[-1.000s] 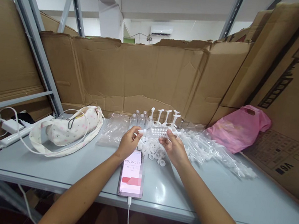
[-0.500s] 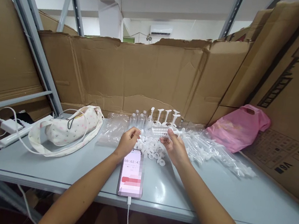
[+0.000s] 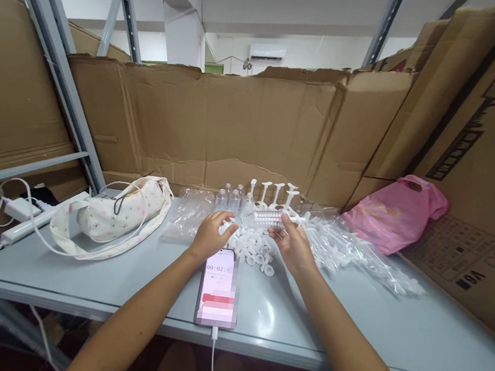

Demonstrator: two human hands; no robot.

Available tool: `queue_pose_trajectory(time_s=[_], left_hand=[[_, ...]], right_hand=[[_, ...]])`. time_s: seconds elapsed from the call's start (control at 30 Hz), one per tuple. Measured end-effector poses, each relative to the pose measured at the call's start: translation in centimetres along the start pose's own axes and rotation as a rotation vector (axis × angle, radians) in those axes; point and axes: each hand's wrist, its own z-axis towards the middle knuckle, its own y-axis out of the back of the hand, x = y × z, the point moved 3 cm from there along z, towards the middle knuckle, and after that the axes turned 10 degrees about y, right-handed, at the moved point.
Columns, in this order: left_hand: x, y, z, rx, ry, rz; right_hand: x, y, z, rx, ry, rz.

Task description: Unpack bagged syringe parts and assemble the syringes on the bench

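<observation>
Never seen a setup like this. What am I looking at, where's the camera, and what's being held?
There's no machine: these are a person's two bare hands. The camera is worn on the head, looking forward and down, so the forearms enter from the bottom.

The right hand holds a clear ribbed bottle on its side. The left hand is near the bottle's left end, thumb and fingers parted, nothing clearly held.

On the grey table are a heap of small white parts, upright clear bottles behind, a charging phone in front, a patterned cloth bag at left, and clear plastic packaging at right. Cardboard walls the back.
</observation>
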Motion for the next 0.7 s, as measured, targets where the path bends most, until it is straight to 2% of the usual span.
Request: queue_pose_trajectory(time_s=[0.1,0.23,0.5,0.7], left_hand=[[-1.0,-0.1,-0.5,0.066,-0.017,-0.139],[-1.2,-0.4,-0.8,0.104,0.042,-0.211],[-0.7,-0.6,-0.8,0.204,0.083,-0.241],[-0.5,-0.8,-0.7,0.285,0.098,-0.338]], right_hand=[[-0.4,-0.5,-0.4,0.115,-0.044,-0.022],[-1.2,-0.9,-0.8,0.262,-0.123,-0.032],[-1.3,-0.9,-1.0,0.282,-0.151,-0.045],[-1.2,-0.7,-1.0,0.212,-0.125,-0.059]])
